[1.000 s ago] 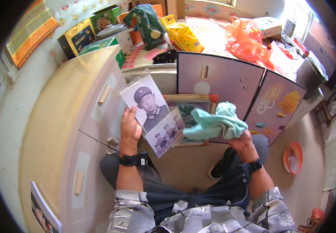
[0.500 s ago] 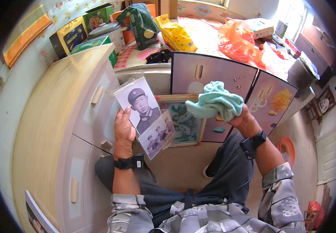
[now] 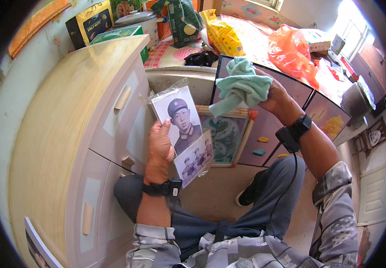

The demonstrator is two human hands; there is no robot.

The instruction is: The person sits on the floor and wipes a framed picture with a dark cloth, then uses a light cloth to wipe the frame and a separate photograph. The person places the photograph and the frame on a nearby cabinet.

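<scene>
My left hand (image 3: 159,143) is closed on two black-and-white photographs in clear plastic sleeves, thumb over the edge. The upper is a portrait print (image 3: 185,127) of a person in a cap and uniform. Below it, overlapping, hangs a smaller group photo (image 3: 195,163), tilted. My right hand (image 3: 279,94) grips a bunched light-green cloth (image 3: 242,85), held up and away from the photos; its fingers are partly hidden. Behind the photos a framed green picture (image 3: 222,136) leans against a purple decorated panel (image 3: 260,129).
To my left stands a pale wooden cabinet (image 3: 63,94) with handled doors and drawers. Beyond the panels, a checked bed surface (image 3: 255,31) carries a red plastic bag (image 3: 291,49), a yellow bag (image 3: 223,33), a dark green bag (image 3: 184,22) and a pot (image 3: 137,22).
My right hand has lifted the cloth up and to the left, farther from my lap. The view has shifted, and the left hand still holds the photographs.
</scene>
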